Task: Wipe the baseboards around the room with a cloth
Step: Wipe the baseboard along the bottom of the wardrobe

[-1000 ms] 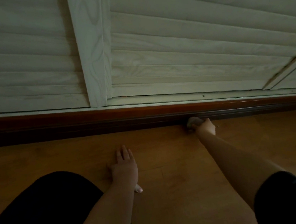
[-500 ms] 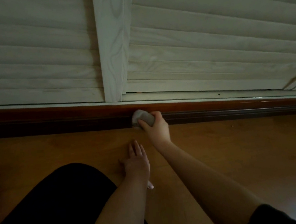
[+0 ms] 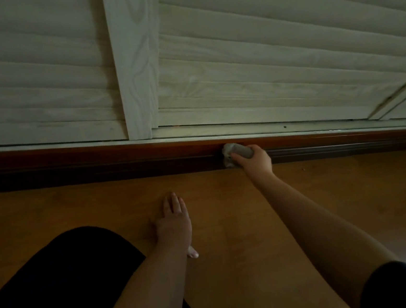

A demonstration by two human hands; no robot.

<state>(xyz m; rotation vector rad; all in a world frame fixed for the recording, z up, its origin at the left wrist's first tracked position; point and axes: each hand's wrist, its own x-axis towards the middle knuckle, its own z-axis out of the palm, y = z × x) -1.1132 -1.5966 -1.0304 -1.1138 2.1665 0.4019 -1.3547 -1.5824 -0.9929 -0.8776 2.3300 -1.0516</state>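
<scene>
The dark baseboard (image 3: 98,168) was seen running left to right across the middle of the frame. Against it, right of centre, a grey cloth (image 3: 237,153) was clenched in the right hand (image 3: 256,159). The left hand (image 3: 174,223) lay flat, released, lower centre.

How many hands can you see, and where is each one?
2. The right hand presses a grey cloth against the dark wooden baseboard. The left hand lies flat on the wooden floor, nearer the person's knee. None seems hidden.
</scene>
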